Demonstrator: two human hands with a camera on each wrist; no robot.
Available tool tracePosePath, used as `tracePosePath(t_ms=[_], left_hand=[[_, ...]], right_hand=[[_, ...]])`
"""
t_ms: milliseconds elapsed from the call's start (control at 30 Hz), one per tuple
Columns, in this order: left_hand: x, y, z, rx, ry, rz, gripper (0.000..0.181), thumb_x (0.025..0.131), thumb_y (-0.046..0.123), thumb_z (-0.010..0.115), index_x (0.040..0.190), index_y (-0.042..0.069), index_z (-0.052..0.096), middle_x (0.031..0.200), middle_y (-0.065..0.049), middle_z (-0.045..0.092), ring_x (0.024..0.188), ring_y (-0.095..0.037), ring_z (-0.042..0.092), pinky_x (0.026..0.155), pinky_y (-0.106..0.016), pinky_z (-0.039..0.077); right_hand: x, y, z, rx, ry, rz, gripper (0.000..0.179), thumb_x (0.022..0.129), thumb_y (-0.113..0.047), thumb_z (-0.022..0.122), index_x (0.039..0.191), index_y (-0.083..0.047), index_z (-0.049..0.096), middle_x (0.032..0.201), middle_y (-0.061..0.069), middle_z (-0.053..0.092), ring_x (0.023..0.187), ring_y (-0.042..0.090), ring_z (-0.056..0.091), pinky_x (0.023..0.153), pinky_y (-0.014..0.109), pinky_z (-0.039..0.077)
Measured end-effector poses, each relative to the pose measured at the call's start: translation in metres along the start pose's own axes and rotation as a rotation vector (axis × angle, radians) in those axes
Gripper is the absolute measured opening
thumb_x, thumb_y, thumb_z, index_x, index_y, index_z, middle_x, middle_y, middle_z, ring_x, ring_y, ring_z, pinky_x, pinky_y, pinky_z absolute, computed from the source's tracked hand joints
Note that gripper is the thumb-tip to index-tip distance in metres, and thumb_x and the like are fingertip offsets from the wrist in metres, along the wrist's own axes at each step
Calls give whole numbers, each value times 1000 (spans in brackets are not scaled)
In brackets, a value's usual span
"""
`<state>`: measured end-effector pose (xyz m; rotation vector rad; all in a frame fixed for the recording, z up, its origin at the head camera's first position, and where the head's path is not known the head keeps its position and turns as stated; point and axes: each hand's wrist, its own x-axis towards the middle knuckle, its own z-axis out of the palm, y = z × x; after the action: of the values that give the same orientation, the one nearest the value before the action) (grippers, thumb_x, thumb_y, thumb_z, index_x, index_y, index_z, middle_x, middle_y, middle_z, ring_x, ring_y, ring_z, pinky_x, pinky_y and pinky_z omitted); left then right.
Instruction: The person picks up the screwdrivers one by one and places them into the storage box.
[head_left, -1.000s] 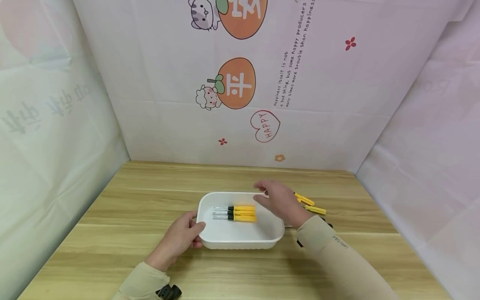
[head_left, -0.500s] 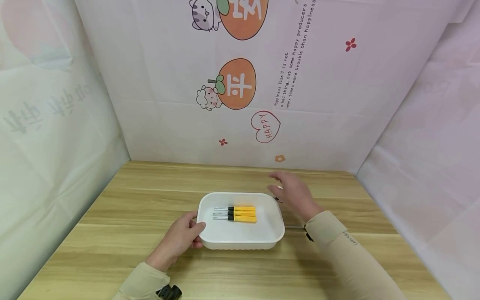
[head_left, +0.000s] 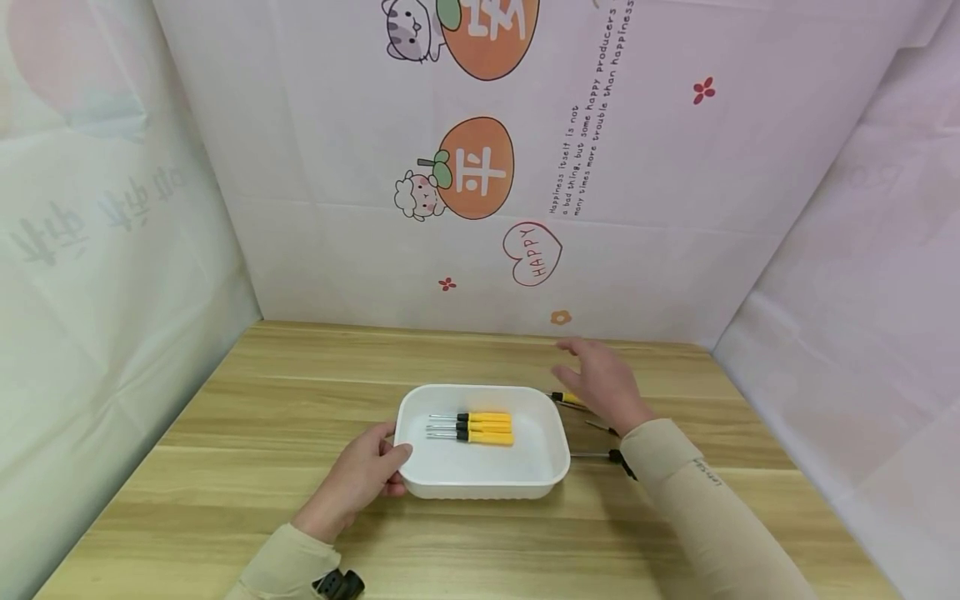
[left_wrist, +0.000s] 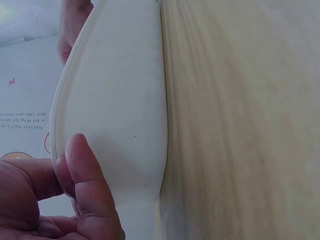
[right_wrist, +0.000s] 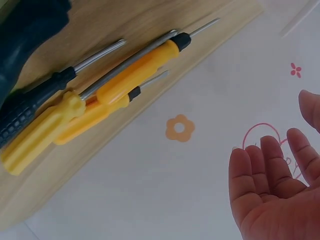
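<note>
The left hand [head_left: 365,468] pinches the left end of a white rectangular plastic tray [head_left: 487,490], thumb over its rim. Inside, three slim yellow-and-black screwdrivers [head_left: 486,427] lie side by side. The right hand [head_left: 606,386], fingers relaxed, hovers near yellow-handled screwdrivers [right_wrist: 135,72], possibly four or fewer, on the wood-grain table [head_left: 450,558].

Tray [head_left: 442,464] is showing plain white. Three screwdrivers [head_left: 487,427] inside are showing yellow handles, black collars, silver shafts. Loose yellow screwdrivers [right_wrist: 139,71] are showing silver shafts, two having black collars; dark screwdriver [right_wrist: 32,111] is sporting a gridded grip. Table [head_left: 262,450] is displaying yellow-brown streaked wood grain. White backdrop [head_left: 337,267] is carrying orange fruit prints [head_left: 476,168], a red heart outline [head_left: 533,253], red and orange flowers [head_left: 703,91]. Sleeves [head_left: 288,562] are showing beige.
</note>
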<state>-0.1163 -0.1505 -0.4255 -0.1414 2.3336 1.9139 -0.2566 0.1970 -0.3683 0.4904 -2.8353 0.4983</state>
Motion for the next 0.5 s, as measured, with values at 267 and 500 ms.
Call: tracePosePath(t_ms=[267,500], left_hand=[[1,-1,1,-6,8,4,52,102,10,61,150,-4,48,91,-13,58,71,-20,62,58,-27,60],[1,0,2,-3,10,3,51,103,10,61,150,-4,48,90,-13,58,70,-20,62,58,-27,60]], right_hand=[[4,18,1,-22,-21,36,54,101,-33,67,146,-6,56,143,21,62,132,44,57,107,62,50],[7,34,2,-52,-49,69,58,103,-36,64,150,-5,52,148,22,58,135,47,54,110,63,47]])
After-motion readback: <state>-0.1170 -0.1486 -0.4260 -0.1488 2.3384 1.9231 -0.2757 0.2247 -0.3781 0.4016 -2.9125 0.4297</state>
